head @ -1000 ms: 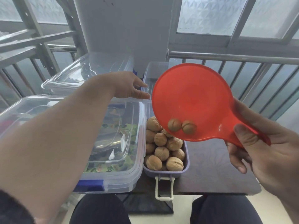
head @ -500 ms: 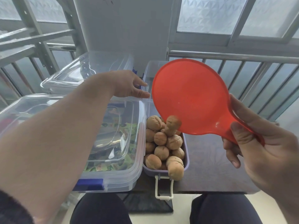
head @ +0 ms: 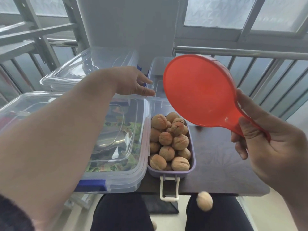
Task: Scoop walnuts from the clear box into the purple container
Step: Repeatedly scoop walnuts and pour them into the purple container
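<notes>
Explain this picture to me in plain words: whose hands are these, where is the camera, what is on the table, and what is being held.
No machine here: a person wears a camera on the head, looking down at their own hands. The right hand holds a round red plastic scoop by its handle, in a curled grip; the scoop looks empty. The left hand rests open on the edge of a clear plastic box. On the dark table sits a purple container heaped with walnuts, beside a lidded clear bin. One blurred walnut appears below the table edge.
</notes>
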Demonstrator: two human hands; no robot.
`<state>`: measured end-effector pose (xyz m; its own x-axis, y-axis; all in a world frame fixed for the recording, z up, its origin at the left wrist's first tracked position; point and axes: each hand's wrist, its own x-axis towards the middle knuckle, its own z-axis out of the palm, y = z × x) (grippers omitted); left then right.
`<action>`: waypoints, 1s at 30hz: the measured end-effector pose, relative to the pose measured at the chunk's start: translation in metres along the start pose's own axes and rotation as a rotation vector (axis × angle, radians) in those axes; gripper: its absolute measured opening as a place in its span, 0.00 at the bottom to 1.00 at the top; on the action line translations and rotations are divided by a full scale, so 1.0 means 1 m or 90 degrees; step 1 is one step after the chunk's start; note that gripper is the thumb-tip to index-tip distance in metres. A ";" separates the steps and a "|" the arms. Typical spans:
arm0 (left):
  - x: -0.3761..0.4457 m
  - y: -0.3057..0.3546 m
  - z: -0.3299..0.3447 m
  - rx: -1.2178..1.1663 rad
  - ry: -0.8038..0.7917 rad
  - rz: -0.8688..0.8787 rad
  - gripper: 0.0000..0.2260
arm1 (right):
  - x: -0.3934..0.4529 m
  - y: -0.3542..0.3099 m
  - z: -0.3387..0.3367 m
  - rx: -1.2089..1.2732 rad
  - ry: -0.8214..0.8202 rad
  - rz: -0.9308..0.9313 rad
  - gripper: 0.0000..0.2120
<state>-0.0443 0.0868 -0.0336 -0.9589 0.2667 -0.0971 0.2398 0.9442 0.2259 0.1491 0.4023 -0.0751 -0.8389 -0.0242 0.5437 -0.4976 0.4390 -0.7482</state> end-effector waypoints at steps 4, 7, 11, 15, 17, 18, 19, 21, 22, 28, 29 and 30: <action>-0.001 0.000 0.000 -0.003 -0.004 -0.001 0.38 | 0.000 0.002 -0.002 -0.025 -0.004 -0.020 0.23; 0.000 0.000 0.000 -0.007 -0.003 0.002 0.38 | 0.004 0.005 -0.004 -0.030 0.014 0.002 0.23; 0.001 0.000 0.000 -0.005 0.002 0.006 0.37 | 0.019 0.012 0.000 0.009 0.041 0.064 0.22; 0.001 -0.001 0.001 -0.005 -0.002 0.009 0.37 | 0.056 0.022 0.004 0.068 0.073 0.153 0.22; 0.002 -0.001 0.001 -0.006 -0.001 0.010 0.37 | 0.082 0.033 0.008 0.127 0.090 0.237 0.22; 0.002 -0.001 0.001 -0.005 0.000 0.012 0.36 | 0.095 0.038 0.010 0.158 0.092 0.287 0.22; 0.002 -0.002 0.001 -0.004 0.001 0.013 0.36 | 0.107 0.043 0.012 0.185 0.085 0.333 0.21; 0.003 -0.003 0.002 -0.004 0.003 0.013 0.37 | 0.125 0.049 0.018 0.210 0.054 0.408 0.20; 0.004 -0.004 0.002 -0.005 0.003 0.012 0.37 | 0.131 0.050 0.022 0.211 0.038 0.429 0.20; 0.012 -0.012 0.005 -0.026 0.002 0.028 0.43 | 0.165 0.048 0.043 0.163 -0.034 0.510 0.15; 0.012 -0.012 0.005 -0.028 0.001 0.033 0.43 | 0.170 0.048 0.045 0.151 -0.058 0.524 0.15; 0.012 -0.010 0.004 -0.026 0.001 0.037 0.42 | 0.174 0.048 0.048 0.143 -0.080 0.535 0.16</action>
<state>-0.0578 0.0809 -0.0409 -0.9437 0.3209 -0.0805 0.2891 0.9181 0.2710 -0.0315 0.3763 -0.0350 -0.9586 0.1234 -0.2568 0.2752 0.1684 -0.9465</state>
